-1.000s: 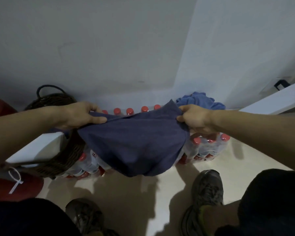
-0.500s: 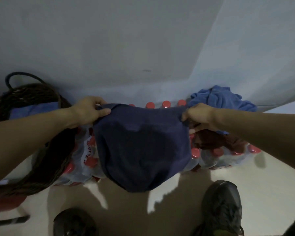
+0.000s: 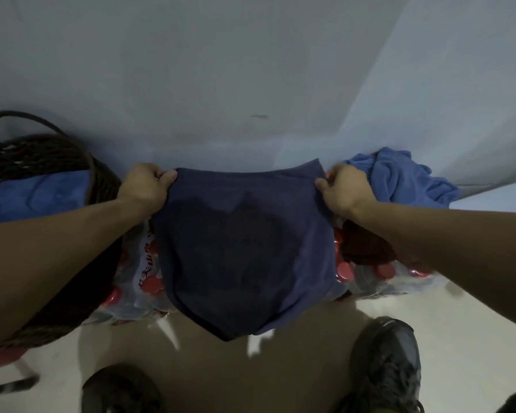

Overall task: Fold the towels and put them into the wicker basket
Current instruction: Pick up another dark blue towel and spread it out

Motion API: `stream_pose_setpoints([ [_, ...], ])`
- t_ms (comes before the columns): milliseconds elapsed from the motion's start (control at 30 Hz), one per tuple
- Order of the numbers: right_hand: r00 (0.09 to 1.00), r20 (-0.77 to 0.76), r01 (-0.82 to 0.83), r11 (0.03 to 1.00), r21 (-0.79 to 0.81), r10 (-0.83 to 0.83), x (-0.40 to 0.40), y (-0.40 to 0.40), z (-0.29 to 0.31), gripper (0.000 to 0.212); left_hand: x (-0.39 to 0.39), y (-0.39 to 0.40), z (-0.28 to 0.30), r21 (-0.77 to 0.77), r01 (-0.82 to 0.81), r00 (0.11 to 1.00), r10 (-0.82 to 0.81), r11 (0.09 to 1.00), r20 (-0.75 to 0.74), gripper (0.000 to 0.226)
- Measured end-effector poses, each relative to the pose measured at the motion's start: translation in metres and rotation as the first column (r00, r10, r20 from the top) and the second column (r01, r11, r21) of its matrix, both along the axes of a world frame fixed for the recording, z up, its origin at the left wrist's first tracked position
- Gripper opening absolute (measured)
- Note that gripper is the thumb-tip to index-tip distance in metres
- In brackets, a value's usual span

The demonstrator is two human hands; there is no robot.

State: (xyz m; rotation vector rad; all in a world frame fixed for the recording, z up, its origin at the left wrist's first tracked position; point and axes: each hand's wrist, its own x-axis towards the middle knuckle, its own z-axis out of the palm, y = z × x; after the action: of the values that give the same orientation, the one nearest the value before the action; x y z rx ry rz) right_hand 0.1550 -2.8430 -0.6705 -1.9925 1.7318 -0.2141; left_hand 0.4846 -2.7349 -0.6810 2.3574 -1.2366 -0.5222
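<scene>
A dark navy towel (image 3: 245, 248) hangs in front of me, doubled over and stretched between both hands. My left hand (image 3: 146, 186) grips its upper left corner and my right hand (image 3: 344, 187) grips its upper right corner. The dark wicker basket (image 3: 27, 150) with a loop handle stands at the left against the wall, with a folded blue towel (image 3: 39, 195) lying inside. A crumpled light blue towel (image 3: 399, 177) sits at the right, behind my right hand. A dark red cloth (image 3: 361, 242) shows under my right forearm.
Shrink-wrapped packs of red-capped bottles (image 3: 143, 281) lie under the towels along the white wall (image 3: 221, 70). My two dark shoes (image 3: 385, 362) stand on the pale floor (image 3: 459, 323) below. A red seat edge (image 3: 3, 356) sits at the lower left.
The view has shifted left and closer, bringing the basket more into sight. My hands have drawn the navy towel's top edge taut and level, nearer the wall.
</scene>
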Motion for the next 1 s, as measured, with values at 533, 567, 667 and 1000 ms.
stream_pose_setpoints([
  [533,0.964,-0.174,-0.217,0.972,-0.089,0.199,0.035,-0.022,0.082,0.021,-0.017,-0.007,0.066,0.308,0.197,0.920,-0.284,0.931,0.270,0.047],
  [567,0.972,-0.105,-0.214,0.977,-0.024,0.210,0.039,-0.020,0.100,0.024,-0.021,-0.003,0.078,0.329,0.210,0.911,-0.306,0.921,0.275,0.042],
  [667,0.955,-0.086,-0.262,0.941,0.214,0.285,0.043,0.008,0.130,0.024,-0.043,0.021,0.106,0.404,0.220,0.925,-0.322,0.888,0.203,0.029],
  [1000,0.834,0.452,0.365,0.931,-0.022,-0.316,0.003,0.176,0.021,0.009,-0.131,0.173,0.016,-0.257,-0.478,0.873,0.422,0.840,-0.245,0.024],
])
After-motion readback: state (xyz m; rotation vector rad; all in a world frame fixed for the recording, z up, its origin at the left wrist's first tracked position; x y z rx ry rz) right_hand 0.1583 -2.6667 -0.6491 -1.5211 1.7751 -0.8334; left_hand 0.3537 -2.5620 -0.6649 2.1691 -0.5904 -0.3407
